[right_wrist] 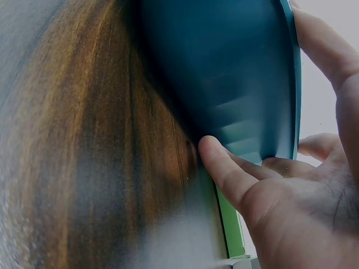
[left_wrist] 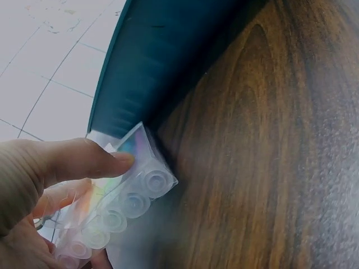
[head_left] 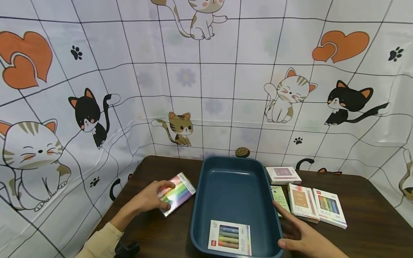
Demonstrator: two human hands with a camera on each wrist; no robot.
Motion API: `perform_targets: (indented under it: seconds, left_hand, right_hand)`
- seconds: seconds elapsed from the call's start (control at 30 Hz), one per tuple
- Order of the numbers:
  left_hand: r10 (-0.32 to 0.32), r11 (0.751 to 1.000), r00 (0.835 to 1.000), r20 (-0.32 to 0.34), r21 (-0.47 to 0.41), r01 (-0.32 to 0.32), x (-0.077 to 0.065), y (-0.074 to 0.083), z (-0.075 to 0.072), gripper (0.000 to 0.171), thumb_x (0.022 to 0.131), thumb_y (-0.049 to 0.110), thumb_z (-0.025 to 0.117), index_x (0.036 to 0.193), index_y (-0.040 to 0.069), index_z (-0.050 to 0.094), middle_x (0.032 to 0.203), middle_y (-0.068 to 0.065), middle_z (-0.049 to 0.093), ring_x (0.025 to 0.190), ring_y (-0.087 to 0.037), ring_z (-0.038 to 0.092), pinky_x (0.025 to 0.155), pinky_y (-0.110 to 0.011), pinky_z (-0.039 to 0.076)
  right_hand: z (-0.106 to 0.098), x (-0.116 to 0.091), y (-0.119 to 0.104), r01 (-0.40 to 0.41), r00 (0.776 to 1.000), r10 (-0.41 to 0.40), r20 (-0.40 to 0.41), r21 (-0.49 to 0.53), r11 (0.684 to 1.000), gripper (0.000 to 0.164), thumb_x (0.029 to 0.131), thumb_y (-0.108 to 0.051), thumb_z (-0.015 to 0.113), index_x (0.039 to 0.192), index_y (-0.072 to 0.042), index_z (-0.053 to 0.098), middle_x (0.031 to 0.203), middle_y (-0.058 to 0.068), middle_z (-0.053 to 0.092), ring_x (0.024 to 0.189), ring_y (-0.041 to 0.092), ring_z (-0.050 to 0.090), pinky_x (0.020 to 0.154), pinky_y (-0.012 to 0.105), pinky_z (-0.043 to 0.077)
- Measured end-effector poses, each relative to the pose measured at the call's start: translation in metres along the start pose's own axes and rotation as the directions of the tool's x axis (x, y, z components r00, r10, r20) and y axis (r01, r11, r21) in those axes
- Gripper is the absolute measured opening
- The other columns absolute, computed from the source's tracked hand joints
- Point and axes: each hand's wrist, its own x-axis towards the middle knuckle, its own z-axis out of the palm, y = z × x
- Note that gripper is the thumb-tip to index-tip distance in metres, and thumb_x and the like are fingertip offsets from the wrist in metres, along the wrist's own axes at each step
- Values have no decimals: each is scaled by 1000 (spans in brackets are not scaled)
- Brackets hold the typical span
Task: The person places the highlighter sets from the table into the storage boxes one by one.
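My left hand (head_left: pixel 149 196) grips a clear pack of rainbow-coloured markers (head_left: pixel 184 191) on the table, left of the blue tray (head_left: pixel 237 193). In the left wrist view, the thumb lies over the pack (left_wrist: pixel 134 204), whose end shows a row of round marker ends beside the tray wall (left_wrist: pixel 151 61). My right hand (head_left: pixel 300 231) touches the tray's right side. In the right wrist view, its fairly straight fingers (right_wrist: pixel 227 171) rest against the outer wall (right_wrist: pixel 224 61). Inside the tray, at its near end, lies a white box of coloured sticks (head_left: pixel 213 236) with a window.
Right of the tray are a white box with a mauve panel (head_left: pixel 284 175), a green pack (head_left: pixel 280 196), white boxes with a tan panel (head_left: pixel 301 200) and a white box with a coloured window (head_left: pixel 329 208). A cat-print curtain (head_left: pixel 216 82) hangs behind the dark wooden table (head_left: pixel 174 233).
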Motion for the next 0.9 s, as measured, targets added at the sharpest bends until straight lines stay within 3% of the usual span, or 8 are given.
perform_targets:
  seconds: [0.27, 0.43, 0.67, 0.9]
  left_hand:
    - [8, 1000, 1000, 16, -5, -8, -1, -1, -7, 69, 67, 13, 96, 128, 17, 66, 134, -15, 52, 109, -31, 48, 88, -45, 42]
    - [25, 996, 999, 23, -83, -23, -3, 1, -17, 69, 70, 10, 94, 132, 13, 63, 147, -18, 47, 125, -36, 44, 92, -47, 44]
    - [-12, 999, 1000, -5, -51, 11, -7, 11, -30, 72, 71, 16, 94, 135, 18, 62, 134, -16, 49, 103, -32, 49, 79, -41, 45]
    - [11, 999, 1000, -11, -32, -11, -9, 21, -34, 71, 71, 18, 94, 135, 20, 63, 135, -17, 48, 104, -32, 49, 79, -40, 45]
  right_hand:
    - [-1, 1, -1, 19, 999, -20, 29, 34, 999, 85, 105, -7, 55, 165, -20, -4, 163, 27, -13, 140, 54, 30, 99, 36, 47]
    - [-1, 1, -2, 24, 998, -27, 50, 67, 997, 85, 105, -6, 54, 164, -19, -6, 164, 24, -16, 142, 56, 20, 102, 36, 45]
    - [0, 0, -4, -12, 1000, 11, 21, 46, 999, 84, 105, -10, 55, 165, -20, -4, 164, 25, -14, 141, 57, 22, 101, 35, 46]
    - [0, 0, -2, 5, 1000, -6, 20, 28, 1000, 85, 105, -9, 56, 165, -19, -3, 164, 27, -12, 140, 56, 26, 100, 34, 46]
